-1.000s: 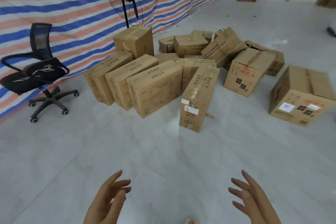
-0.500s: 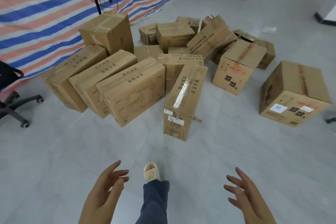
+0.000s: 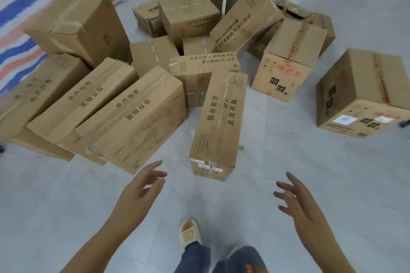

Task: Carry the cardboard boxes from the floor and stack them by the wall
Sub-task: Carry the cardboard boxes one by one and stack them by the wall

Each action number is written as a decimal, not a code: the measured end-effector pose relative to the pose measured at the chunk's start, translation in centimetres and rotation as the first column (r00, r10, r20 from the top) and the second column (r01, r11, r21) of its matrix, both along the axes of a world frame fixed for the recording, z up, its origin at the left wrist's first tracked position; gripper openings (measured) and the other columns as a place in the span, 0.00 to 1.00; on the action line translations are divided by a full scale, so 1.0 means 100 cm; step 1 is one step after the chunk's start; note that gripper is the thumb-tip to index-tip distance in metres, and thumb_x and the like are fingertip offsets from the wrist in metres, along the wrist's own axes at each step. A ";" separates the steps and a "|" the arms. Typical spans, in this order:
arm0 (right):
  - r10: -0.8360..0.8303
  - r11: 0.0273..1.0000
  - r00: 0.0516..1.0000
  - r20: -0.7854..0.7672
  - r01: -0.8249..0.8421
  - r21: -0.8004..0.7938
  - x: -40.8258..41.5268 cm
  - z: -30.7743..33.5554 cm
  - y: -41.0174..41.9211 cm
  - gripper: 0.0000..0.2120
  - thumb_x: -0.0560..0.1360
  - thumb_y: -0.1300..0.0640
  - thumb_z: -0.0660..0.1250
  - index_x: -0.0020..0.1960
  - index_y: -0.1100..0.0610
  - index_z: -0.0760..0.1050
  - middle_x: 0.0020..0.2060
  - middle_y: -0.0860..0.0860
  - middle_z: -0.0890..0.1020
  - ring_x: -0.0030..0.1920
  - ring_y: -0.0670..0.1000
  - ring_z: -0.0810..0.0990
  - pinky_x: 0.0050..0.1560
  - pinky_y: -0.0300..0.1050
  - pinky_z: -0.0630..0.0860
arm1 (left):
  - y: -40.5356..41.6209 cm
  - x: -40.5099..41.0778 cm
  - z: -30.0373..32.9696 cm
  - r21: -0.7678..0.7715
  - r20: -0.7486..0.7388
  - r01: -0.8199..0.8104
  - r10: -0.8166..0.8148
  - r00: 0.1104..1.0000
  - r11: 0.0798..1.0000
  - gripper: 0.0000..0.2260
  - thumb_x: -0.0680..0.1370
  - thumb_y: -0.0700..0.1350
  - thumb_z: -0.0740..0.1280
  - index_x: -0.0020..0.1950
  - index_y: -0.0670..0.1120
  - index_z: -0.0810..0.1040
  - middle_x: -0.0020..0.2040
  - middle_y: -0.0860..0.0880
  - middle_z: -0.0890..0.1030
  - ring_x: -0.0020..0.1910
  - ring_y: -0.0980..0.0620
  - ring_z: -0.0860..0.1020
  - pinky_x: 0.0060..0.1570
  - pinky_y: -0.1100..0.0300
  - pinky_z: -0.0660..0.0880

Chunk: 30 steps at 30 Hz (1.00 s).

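Head view: both hands reach forward over a pale grey tiled floor toward a heap of brown cardboard boxes.
Left hand: fingers spread and relaxed, holding nothing, apart from every box.
Right hand: fingers spread and relaxed, holding nothing, well apart from the left.
Nearest box: a tall narrow brown cardboard box with clear tape stands on end just ahead, between the two hands.
Box ahead of left hand: a long brown cardboard box with printed characters leans in a row with two like it.
Box beyond right hand: a squat brown cardboard box with a white label sits apart from the heap.
Farther boxes: a jumbled pile of brown cardboard boxes lies beyond the narrow one, some tilted on others.
Contents: nearly all boxes are taped shut, so what they hold cannot be told; one at the back appears torn open, its inside unclear.
Backdrop: a striped red, white and blue tarpaulin hangs beyond the left hand.
Foot: a cream slipper is planted between the hands.
Risk, tipping: the narrow box may topple if gripped at one side only.
Risk, collapse: pulling a leaning box could let its neighbours slide.
Risk, tape: loose, wrinkled tape may give way if the load is heavy.
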State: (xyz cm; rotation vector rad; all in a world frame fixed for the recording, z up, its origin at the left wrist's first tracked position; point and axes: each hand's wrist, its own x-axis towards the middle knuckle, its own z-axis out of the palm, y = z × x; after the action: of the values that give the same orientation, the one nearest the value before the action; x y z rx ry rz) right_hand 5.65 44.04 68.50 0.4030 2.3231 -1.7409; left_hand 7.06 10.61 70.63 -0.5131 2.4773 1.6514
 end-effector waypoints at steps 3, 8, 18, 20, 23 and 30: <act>0.035 0.999 0.993 0.114 -0.038 0.024 -0.052 -0.041 -0.005 0.16 0.80 0.53 0.58 0.65 0.38 0.66 0.55 0.39 0.78 0.53 0.40 0.80 0.52 0.40 0.75 | 0.004 -0.066 -0.044 -0.009 0.082 -0.002 0.003 0.997 1.000 0.12 0.80 0.45 0.63 0.60 0.60 0.73 0.52 0.56 0.82 0.53 0.55 0.79 0.59 0.54 0.75; 0.090 0.992 0.944 0.318 -0.112 0.051 -0.138 -0.159 -0.018 0.16 0.81 0.52 0.57 0.68 0.45 0.66 0.57 0.44 0.78 0.54 0.43 0.78 0.57 0.45 0.75 | 0.024 -0.160 -0.162 0.101 0.288 -0.169 0.134 0.948 0.980 0.13 0.80 0.47 0.62 0.65 0.53 0.72 0.52 0.53 0.80 0.55 0.51 0.78 0.60 0.52 0.74; -0.002 0.999 0.858 0.514 0.028 -0.042 -0.222 -0.383 -0.070 0.20 0.79 0.46 0.60 0.69 0.47 0.61 0.60 0.43 0.73 0.55 0.41 0.74 0.49 0.30 0.73 | 0.042 -0.231 -0.395 0.154 0.556 -0.332 0.196 0.808 0.931 0.20 0.80 0.52 0.62 0.71 0.49 0.66 0.65 0.53 0.75 0.66 0.51 0.71 0.63 0.56 0.68; -0.058 0.994 0.846 0.530 0.096 -0.044 -0.221 -0.398 -0.069 0.25 0.78 0.44 0.61 0.72 0.48 0.59 0.59 0.43 0.73 0.57 0.45 0.75 0.57 0.42 0.73 | 0.042 -0.231 -0.407 0.199 0.544 -0.314 0.162 0.823 0.928 0.17 0.80 0.52 0.62 0.68 0.51 0.69 0.60 0.55 0.78 0.62 0.55 0.74 0.58 0.60 0.69; -0.114 0.983 0.824 0.555 0.173 -0.054 -0.217 -0.398 -0.060 0.22 0.78 0.44 0.62 0.69 0.47 0.63 0.58 0.42 0.76 0.56 0.43 0.75 0.49 0.39 0.73 | 0.049 -0.226 -0.406 0.223 0.554 -0.298 0.130 0.822 0.928 0.18 0.80 0.53 0.63 0.69 0.53 0.69 0.59 0.57 0.78 0.59 0.60 0.74 0.54 0.65 0.68; -0.185 0.966 0.837 0.515 0.252 -0.063 -0.202 -0.310 -0.049 0.18 0.78 0.43 0.61 0.68 0.42 0.66 0.55 0.36 0.77 0.54 0.41 0.76 0.56 0.49 0.73 | 0.065 -0.210 -0.319 0.189 0.479 -0.285 0.165 0.862 0.940 0.04 0.79 0.53 0.63 0.52 0.63 0.74 0.48 0.65 0.81 0.47 0.72 0.77 0.42 0.75 0.71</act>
State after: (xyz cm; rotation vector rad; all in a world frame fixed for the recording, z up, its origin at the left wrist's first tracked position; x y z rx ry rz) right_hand -14.50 39.11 37.54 1.0046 1.8335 -1.6122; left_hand -13.98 17.06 38.73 -1.0547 1.8910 1.6537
